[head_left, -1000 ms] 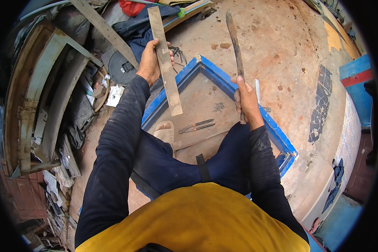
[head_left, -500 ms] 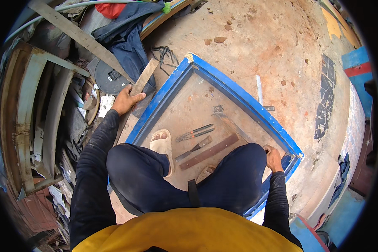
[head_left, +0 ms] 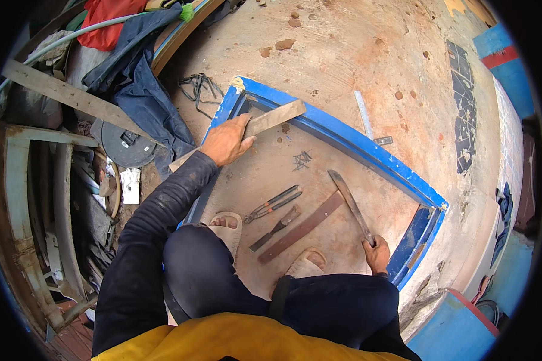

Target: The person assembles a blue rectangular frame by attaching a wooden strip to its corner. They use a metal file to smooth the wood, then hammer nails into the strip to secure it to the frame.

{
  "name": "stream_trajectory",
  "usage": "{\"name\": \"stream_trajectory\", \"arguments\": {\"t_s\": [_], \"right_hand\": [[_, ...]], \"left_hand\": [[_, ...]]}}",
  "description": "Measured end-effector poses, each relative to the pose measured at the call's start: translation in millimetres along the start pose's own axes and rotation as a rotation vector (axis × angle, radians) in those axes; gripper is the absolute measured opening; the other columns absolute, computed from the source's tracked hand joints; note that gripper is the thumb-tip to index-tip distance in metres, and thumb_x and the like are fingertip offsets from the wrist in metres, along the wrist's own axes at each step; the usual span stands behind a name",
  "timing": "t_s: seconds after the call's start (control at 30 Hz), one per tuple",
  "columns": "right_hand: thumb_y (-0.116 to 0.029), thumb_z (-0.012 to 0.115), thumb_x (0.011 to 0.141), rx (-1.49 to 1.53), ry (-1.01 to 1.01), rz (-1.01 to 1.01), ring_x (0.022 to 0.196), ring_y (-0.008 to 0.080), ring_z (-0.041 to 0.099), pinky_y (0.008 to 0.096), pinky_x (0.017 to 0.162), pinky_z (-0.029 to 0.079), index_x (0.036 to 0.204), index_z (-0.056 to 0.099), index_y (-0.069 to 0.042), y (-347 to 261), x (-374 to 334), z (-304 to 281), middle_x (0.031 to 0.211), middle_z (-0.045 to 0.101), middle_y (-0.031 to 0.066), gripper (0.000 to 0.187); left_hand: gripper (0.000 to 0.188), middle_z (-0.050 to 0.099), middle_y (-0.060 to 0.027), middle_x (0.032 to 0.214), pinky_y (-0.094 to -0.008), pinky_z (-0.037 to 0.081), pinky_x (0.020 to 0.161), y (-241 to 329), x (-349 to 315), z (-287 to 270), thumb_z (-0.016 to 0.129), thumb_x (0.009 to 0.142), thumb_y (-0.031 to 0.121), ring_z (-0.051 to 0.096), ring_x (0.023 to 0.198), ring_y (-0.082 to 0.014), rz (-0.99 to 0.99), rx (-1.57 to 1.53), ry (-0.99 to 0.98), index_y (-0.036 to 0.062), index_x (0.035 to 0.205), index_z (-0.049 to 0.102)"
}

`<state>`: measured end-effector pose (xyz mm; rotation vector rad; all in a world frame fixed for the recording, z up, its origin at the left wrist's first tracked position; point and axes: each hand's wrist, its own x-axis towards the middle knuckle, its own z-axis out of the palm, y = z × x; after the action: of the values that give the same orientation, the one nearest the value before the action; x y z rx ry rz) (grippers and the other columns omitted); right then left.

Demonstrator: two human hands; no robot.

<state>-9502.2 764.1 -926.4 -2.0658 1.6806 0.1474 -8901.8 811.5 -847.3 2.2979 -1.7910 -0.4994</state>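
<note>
My left hand grips a flat wooden strip, which slants across the far left corner of a blue wooden frame. In my right hand is the handle of a machete; its long, dull blade points away from me over the floor inside the frame. Between the hands lie pincers with orange marks on the handles, a chisel and a reddish-brown strip. Beyond the pincers is a small heap of nails.
A try square lies beyond the frame's far side. Black cord sits near its far left corner. Dark blue cloth, a long plank and old wooden frames crowd the left. A blue panel stands at lower right.
My left hand has carried the wooden strip rightward across the frame's corner. My right hand has come forward from beside the knee, and the machete's handle end now shows in it.
</note>
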Motion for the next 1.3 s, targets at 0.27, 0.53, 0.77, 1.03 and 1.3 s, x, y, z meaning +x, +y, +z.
{"name": "stream_trajectory", "arguments": {"t_s": [0.27, 0.53, 0.77, 1.03, 1.3], "right_hand": [[-0.041, 0.079, 0.089, -0.099, -0.006, 0.152, 0.098, 0.0411, 0.069, 0.0514, 0.087, 0.054, 0.103, 0.075, -0.004, 26.1, -29.0, 28.7, 0.099, 0.071, 0.0203, 0.04], [-0.032, 0.073, 0.101, 0.183, -0.03, 0.052, 0.102, 0.0285, 0.077, 0.0392, 0.089, 0.06, 0.132, 0.073, -0.004, -52.6, 51.9, -34.9, 0.111, 0.08, 0.0177, 0.042], [-0.031, 0.072, 0.102, 0.061, 0.098, -0.448, 0.114, 0.0329, 0.071, 0.0429, 0.1, 0.057, 0.144, 0.067, -0.007, -241.6, 168.4, -90.9, 0.129, 0.072, 0.0205, 0.048], [-0.034, 0.075, 0.099, -0.251, 0.134, -0.589, 0.128, 0.0415, 0.062, 0.0481, 0.111, 0.05, 0.145, 0.068, -0.015, -310.4, 212.1, -55.3, 0.137, 0.07, 0.0177, 0.051], [-0.036, 0.073, 0.1, -0.089, 0.194, -0.614, 0.125, 0.0398, 0.062, 0.0484, 0.108, 0.05, 0.138, 0.073, -0.014, -292.6, 211.0, -50.2, 0.132, 0.072, 0.0164, 0.044]], "left_hand": [[0.054, 0.068, -0.0202, 0.121, -0.051, 0.054, 0.096, 13.1, 42.7, 38.8, 0.068, 0.102, 0.039, 0.069, 0.112, -0.0392, 0.155, -0.072, 0.039, 0.0059, 0.143, 0.056], [0.068, 0.068, -0.016, 0.126, -0.0471, 0.052, 0.098, -1.3, 21.5, 61.6, 0.068, 0.103, 0.048, 0.068, 0.115, -0.0322, 0.127, 0.087, 0.2, 0.0069, 0.154, 0.053], [0.058, 0.067, -0.0109, 0.122, -0.0472, 0.056, 0.096, -8.2, 18.8, 68.9, 0.065, 0.105, 0.045, 0.068, 0.114, -0.031, 0.151, -0.062, 0.227, 0.0118, 0.151, 0.056], [0.055, 0.067, -0.0092, 0.121, -0.0482, 0.057, 0.094, -1.3, 10.9, 73.0, 0.067, 0.104, 0.042, 0.068, 0.112, -0.0323, 0.163, -0.031, 0.248, 0.0135, 0.149, 0.056], [0.055, 0.068, -0.0105, 0.122, -0.0511, 0.056, 0.092, 11.9, 7.0, 75.7, 0.068, 0.103, 0.04, 0.069, 0.113, -0.0314, 0.126, -0.081, 0.248, 0.0121, 0.148, 0.055]]}}
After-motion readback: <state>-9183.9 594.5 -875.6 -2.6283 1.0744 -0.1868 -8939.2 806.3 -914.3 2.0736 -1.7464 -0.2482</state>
